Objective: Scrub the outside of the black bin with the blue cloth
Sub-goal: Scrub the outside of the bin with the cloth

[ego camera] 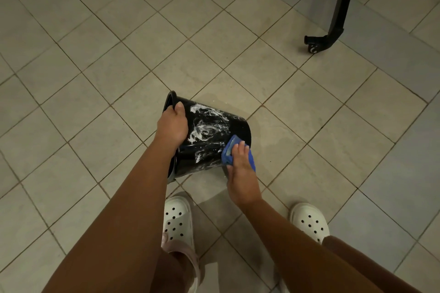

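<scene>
Head view — one black bin, one blue cloth, seemingly pressed.

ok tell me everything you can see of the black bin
The bin is a small round one, glossy black and plastic-looking, tipped on its side on the tiled floor, open rim to the left. White suds streak its outer wall. The left hand grips the rim; the right hand presses the cloth against its base end.
</scene>
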`<state>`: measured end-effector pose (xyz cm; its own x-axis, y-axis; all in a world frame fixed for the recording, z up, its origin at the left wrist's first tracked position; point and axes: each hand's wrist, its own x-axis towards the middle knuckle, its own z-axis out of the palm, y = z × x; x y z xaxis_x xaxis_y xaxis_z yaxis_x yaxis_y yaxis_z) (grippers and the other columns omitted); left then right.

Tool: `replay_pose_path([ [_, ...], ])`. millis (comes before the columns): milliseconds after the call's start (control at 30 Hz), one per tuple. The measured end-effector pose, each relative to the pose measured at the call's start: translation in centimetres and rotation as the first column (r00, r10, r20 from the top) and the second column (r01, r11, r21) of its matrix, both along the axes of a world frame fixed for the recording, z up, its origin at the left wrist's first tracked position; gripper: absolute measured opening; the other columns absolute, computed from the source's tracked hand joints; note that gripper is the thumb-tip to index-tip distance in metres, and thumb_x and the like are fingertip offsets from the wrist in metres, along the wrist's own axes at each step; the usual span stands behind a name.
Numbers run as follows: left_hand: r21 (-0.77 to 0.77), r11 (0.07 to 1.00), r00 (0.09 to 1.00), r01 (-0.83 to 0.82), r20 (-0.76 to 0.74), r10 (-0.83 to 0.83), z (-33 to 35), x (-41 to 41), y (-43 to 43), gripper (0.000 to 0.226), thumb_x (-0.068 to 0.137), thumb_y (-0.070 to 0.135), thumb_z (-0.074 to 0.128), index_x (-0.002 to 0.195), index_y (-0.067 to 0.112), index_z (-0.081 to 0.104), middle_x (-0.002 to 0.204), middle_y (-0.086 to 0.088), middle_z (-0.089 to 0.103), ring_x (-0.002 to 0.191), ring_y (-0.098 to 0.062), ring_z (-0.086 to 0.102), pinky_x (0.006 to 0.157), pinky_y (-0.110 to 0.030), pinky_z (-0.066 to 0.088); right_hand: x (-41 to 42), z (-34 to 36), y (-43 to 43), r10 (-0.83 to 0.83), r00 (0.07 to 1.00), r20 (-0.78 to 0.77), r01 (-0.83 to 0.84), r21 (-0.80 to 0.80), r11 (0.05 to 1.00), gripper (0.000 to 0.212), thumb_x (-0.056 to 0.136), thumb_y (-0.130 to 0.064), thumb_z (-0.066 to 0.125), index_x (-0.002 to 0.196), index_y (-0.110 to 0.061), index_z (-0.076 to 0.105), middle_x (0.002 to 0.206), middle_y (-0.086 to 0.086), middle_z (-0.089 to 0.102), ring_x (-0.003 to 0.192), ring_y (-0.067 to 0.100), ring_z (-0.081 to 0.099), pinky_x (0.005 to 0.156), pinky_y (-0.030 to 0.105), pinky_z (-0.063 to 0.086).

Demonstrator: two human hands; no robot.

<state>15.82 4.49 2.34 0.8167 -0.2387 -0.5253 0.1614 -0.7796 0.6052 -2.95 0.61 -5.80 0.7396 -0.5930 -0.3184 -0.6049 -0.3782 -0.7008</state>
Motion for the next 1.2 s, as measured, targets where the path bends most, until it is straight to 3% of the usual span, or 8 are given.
replay_pose_path([
  [67, -0.002, 1.000, 1.000, -0.002, 0.004, 0.002, 0.0, 0.0, 0.0, 0.053, 0.106, 0.042, 0.024, 0.127, 0.004, 0.054, 0.120, -0.019, 0.061, 0.109, -0.035, 0.058, 0.100, -0.051, 0.046, 0.6, -0.3, -0.9, 0.000, 1.000, 0.007, 0.000, -0.006, 1.000, 0.056, 0.098, -0.009, 0.038, 0.147, -0.007, 0.012, 0.155, 0.004, -0.001, 0.143, 0.021, -0.001, 0.093, -0.008, -0.001],
  [133, -0.010, 1.000, 1.000, 0.003, 0.011, -0.003, 0.0, -0.1, 0.0, 0.052, 0.106, 0.042, 0.025, 0.127, 0.004, 0.055, 0.119, -0.018, 0.061, 0.109, -0.034, 0.058, 0.099, -0.049, 0.046, 1.1, -1.0, -2.1, -0.067, 0.998, -0.012, 0.067, 0.043, 0.997, 0.053, 0.098, -0.010, 0.038, 0.146, -0.006, 0.017, 0.156, 0.010, 0.008, 0.142, 0.031, 0.015, 0.111, 0.016, 0.015],
  [233, -0.013, 1.000, 1.000, 0.023, 0.019, -0.023, 0.0, -0.2, -0.1, 0.051, 0.107, 0.041, 0.025, 0.125, 0.004, 0.055, 0.118, -0.018, 0.062, 0.110, -0.034, 0.058, 0.099, -0.050, 0.045, 0.6, -1.2, -2.4, -0.083, 0.995, -0.060, 0.085, 0.026, 0.996, 0.053, 0.097, -0.011, 0.040, 0.145, -0.003, 0.018, 0.155, 0.015, 0.011, 0.137, 0.037, 0.027, 0.110, 0.042, 0.031],
  [567, 0.011, 0.999, 0.999, 0.050, -0.002, -0.050, 0.0, 0.2, 0.1, 0.053, 0.107, 0.041, 0.026, 0.128, 0.002, 0.054, 0.120, -0.020, 0.061, 0.111, -0.037, 0.059, 0.100, -0.051, 0.046, 0.4, -0.7, -0.3, 0.121, 0.991, 0.060, -0.111, -0.149, 0.983, 0.067, 0.093, 0.002, 0.046, 0.143, -0.007, 0.002, 0.153, 0.007, -0.004, 0.141, 0.021, -0.009, 0.114, 0.029, 0.000],
  [767, 0.053, 0.990, 0.989, 0.134, 0.052, -0.137, 0.2, -0.1, -0.6, 0.050, 0.108, 0.038, 0.023, 0.125, 0.002, 0.053, 0.115, -0.018, 0.061, 0.102, -0.030, 0.056, 0.089, -0.039, 0.044, -0.1, -0.9, -0.1, 0.013, 1.000, 0.013, -0.011, -0.124, 0.992, 0.064, 0.095, -0.005, 0.044, 0.146, -0.004, 0.006, 0.155, 0.010, -0.001, 0.141, 0.021, -0.008, 0.117, 0.035, 0.010],
  [933, 0.105, 0.982, 0.985, 0.157, 0.053, -0.164, 0.1, 0.0, -0.7, 0.052, 0.107, 0.039, 0.023, 0.133, 0.002, 0.050, 0.124, -0.021, 0.059, 0.110, -0.033, 0.056, 0.091, -0.040, 0.042, -0.4, -1.0, 1.4, 0.168, 0.981, 0.093, -0.143, -0.233, 0.962, 0.073, 0.082, 0.013, 0.049, 0.141, -0.001, 0.009, 0.151, 0.013, 0.005, 0.141, 0.031, 0.004, 0.115, 0.035, 0.001],
  [1067, 0.103, 0.984, 0.987, 0.145, 0.047, -0.151, -0.1, 0.1, -0.7, 0.054, 0.107, 0.040, 0.023, 0.132, 0.001, 0.051, 0.124, -0.021, 0.060, 0.112, -0.035, 0.057, 0.095, -0.042, 0.044, 0.9, -1.1, -0.3, 0.088, 0.990, 0.107, -0.065, -0.197, 0.978, 0.066, 0.082, 0.013, 0.053, 0.141, 0.005, 0.024, 0.150, 0.021, 0.020, 0.139, 0.036, 0.015, 0.108, 0.032, 0.017],
  [1200, 0.123, 0.985, 0.990, 0.123, 0.058, -0.131, -0.2, 0.1, -0.6, 0.055, 0.107, 0.041, 0.022, 0.135, 0.002, 0.050, 0.127, -0.022, 0.059, 0.114, -0.035, 0.056, 0.091, -0.041, 0.042, -0.4, -1.3, -1.0, 0.020, 0.999, 0.033, -0.017, -0.104, 0.994, 0.066, 0.094, -0.005, 0.048, 0.147, -0.006, 0.008, 0.155, 0.009, -0.001, 0.143, 0.022, -0.004, 0.112, 0.025, 0.009],
])
